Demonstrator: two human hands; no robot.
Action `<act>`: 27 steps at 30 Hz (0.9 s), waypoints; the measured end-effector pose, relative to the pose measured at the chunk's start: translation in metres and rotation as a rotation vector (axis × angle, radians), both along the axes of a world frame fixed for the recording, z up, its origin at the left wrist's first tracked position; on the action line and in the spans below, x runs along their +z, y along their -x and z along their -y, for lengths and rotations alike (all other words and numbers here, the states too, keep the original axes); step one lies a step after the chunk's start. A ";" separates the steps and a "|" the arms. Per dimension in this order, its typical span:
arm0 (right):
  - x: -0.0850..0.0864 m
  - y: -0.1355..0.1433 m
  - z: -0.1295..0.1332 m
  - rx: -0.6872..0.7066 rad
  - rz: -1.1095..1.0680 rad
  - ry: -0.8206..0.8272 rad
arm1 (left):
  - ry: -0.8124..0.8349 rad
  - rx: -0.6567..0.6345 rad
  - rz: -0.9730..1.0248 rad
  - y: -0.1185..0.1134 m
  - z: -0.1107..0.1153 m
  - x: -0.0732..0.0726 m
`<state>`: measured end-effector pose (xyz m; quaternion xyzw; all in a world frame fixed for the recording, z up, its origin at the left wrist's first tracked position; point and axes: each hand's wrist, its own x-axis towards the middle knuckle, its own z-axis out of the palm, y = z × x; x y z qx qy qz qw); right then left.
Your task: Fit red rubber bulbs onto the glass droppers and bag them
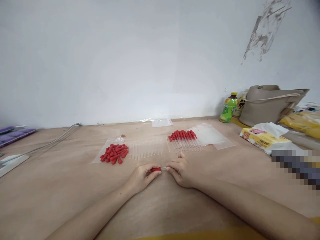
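Note:
My left hand point(145, 176) pinches a red rubber bulb point(156, 169) over the brown tabletop. From the bulb's right end a thin clear tube point(163, 168) runs to my right hand point(181, 170), whose thumb and fingers grip it. Beyond my left hand, a pile of red bulbs point(114, 153) lies on a clear plastic bag point(99, 156). A row of clear tubes point(146, 149) lies to the right of that pile. Further right, several tubes with red bulbs on their ends point(185, 140) lie side by side.
Clear bags point(208, 135) lie right of the capped tubes. At the right stand a green bottle point(228, 108), a beige bag point(265, 105) and a yellow tissue pack point(265, 138). A grey cable point(58, 138) and purple tray point(17, 136) are at the left. A white wall rises behind.

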<state>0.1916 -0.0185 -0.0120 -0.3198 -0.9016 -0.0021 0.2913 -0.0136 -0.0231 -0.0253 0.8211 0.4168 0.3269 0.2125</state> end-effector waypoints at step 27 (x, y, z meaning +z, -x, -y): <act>0.025 0.001 -0.097 -0.802 0.019 0.321 | -0.102 0.018 -0.119 0.004 -0.003 0.013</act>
